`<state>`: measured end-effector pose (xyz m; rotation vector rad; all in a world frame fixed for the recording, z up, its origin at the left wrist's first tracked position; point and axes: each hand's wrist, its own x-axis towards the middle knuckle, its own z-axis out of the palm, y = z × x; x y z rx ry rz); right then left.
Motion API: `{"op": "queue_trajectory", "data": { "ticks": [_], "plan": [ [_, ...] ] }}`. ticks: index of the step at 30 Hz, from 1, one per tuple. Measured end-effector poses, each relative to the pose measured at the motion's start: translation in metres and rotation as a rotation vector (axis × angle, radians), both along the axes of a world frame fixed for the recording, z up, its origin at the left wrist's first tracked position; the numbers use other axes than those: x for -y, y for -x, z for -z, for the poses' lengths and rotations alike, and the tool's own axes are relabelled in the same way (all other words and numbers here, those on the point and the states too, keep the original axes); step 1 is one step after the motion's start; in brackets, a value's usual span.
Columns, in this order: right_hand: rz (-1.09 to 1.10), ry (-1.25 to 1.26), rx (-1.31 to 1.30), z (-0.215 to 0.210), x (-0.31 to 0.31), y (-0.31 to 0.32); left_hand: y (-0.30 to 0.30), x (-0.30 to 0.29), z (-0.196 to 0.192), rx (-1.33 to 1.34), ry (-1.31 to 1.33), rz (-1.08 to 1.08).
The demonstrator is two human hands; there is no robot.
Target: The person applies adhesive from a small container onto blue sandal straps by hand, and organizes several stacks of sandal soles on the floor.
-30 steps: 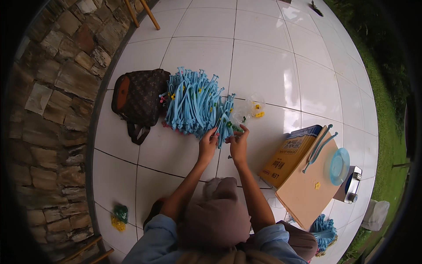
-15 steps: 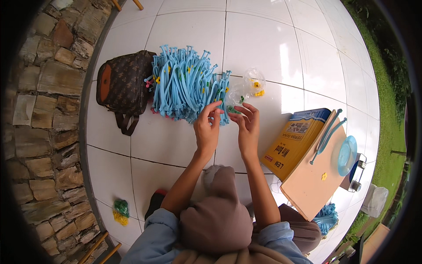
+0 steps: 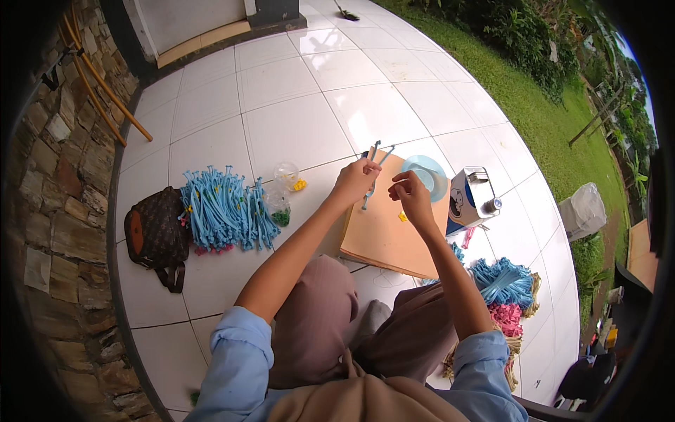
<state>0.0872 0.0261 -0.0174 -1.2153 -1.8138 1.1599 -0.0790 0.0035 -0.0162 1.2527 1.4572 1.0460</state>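
Observation:
Over the tan board (image 3: 383,243) in front of me, my left hand (image 3: 357,179) has its fingers pressed together at one of two thin light-blue plastic strips (image 3: 367,202) with knobbed ends. The fingers cover the strip's middle. Close by on the right, my right hand (image 3: 413,200) hovers with fingers bent and apart, nothing visible in them. Just beyond it lies a round translucent blue dish (image 3: 437,174), partly hidden by that hand. A small yellow flower-shaped piece (image 3: 403,216) rests on the board between my hands.
Left are a brown patterned backpack (image 3: 158,235), a pile of blue strips (image 3: 228,211), and clear bags with yellow pieces (image 3: 299,185) and green pieces (image 3: 281,216). Right stand a rectangular can (image 3: 472,200), blue bundles (image 3: 503,281) and pink bundles (image 3: 506,318). A stone wall (image 3: 42,232) borders the tiles.
My view has swung right. Both hands have moved from beside the blue strip pile to above the board, and the left hand has closed at a blue strip there.

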Motion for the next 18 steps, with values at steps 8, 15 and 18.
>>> {"op": "queue_trajectory", "data": {
  "ticks": [8,15,18],
  "plan": [
    [0.061,0.116,-0.114,0.062,0.006,0.015,-0.04,-0.009,0.055,-0.573,0.074,-0.213],
    [0.096,0.428,-0.573,0.024,0.026,0.011,-0.034,0.007,0.049,-0.55,-0.115,-0.185],
    [0.06,0.271,-0.582,-0.022,0.033,-0.008,-0.053,0.018,0.0,-0.302,-0.334,-0.157]
  ]
}}
